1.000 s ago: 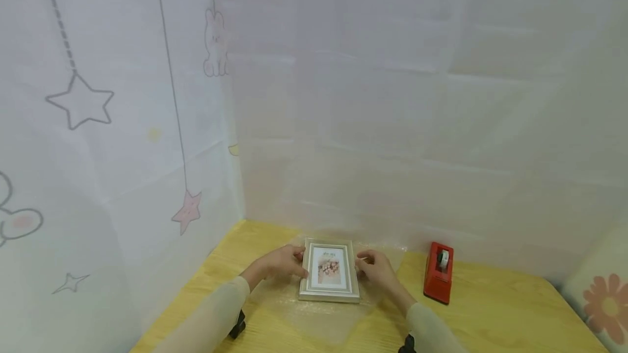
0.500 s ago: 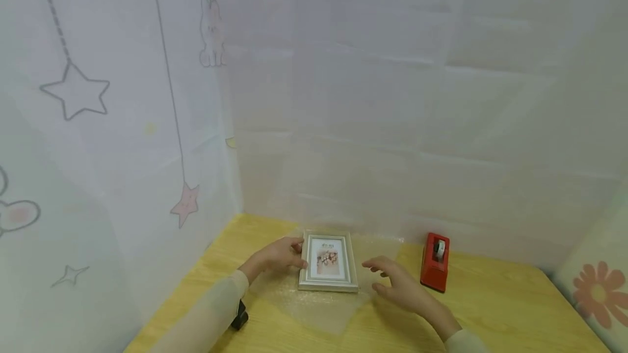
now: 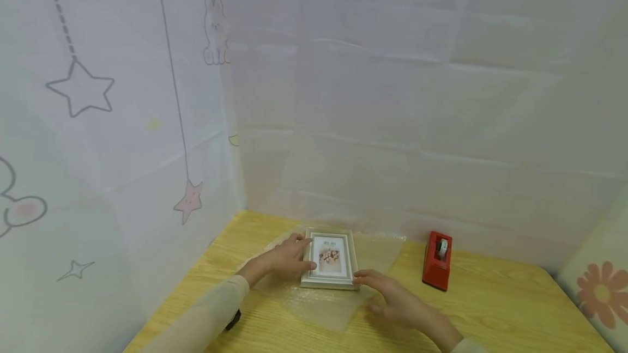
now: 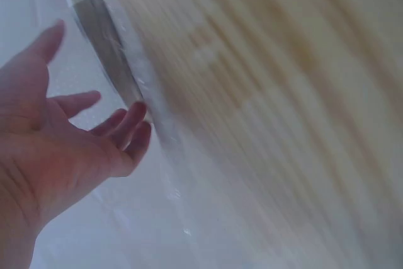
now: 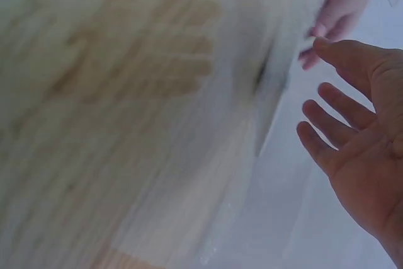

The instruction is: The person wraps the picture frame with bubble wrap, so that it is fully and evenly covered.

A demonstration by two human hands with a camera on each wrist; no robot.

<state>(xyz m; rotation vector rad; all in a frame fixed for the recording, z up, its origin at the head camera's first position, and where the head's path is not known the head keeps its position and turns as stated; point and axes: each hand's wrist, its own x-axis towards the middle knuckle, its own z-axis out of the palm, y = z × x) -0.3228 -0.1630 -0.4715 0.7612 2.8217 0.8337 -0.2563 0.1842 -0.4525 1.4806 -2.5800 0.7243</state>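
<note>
picture frame (image 3: 330, 257) lay face up between my hands, its floral print showing inside a pale silvery border. the fingers of my left hand (image 3: 283, 259) were spread and relaxed, reaching over its left edge, with fingertips touching it. my right hand (image 3: 394, 297) was loose as well, its fingers extended and parted by the lower right corner; i could not tell whether they touched. beneath the frame, clear bubble wrap (image 3: 324, 309) was spread, one corner pointing towards me, on the yellow wood-grain table (image 3: 500, 304). to the right of the wrap, apart from it, sat a red tape dispenser (image 3: 435, 268) with a white roll. behind everything hung a pale backdrop (image 3: 392, 97), with drawn stars on its left part.
</note>
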